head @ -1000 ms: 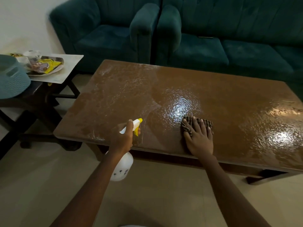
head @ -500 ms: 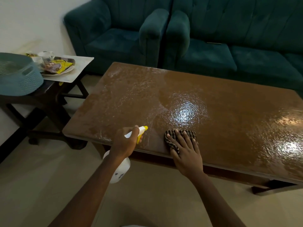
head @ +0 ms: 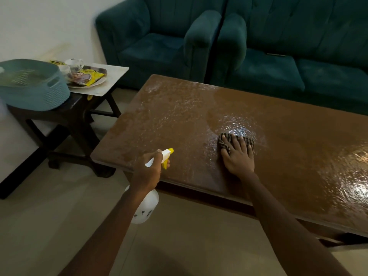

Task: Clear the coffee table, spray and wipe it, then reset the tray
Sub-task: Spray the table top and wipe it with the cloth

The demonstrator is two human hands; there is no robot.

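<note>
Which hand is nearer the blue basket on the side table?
Left. The left hand, gripping the spray bottle, is right of the basket; the right hand, pressing the cloth, lies farther right.

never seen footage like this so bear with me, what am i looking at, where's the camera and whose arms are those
There is no machine here: these are a person's two bare arms. The single picture comes from a wide-angle camera worn on their head, looking forward and down.

The left hand grips a white spray bottle with a yellow nozzle, at the near edge of the brown coffee table. The right hand presses a striped cloth flat on the wet, shiny tabletop.

To the left, a dark side table carries a blue-green basket and a plate with a yellow snack packet. Teal sofas stand behind.
</note>
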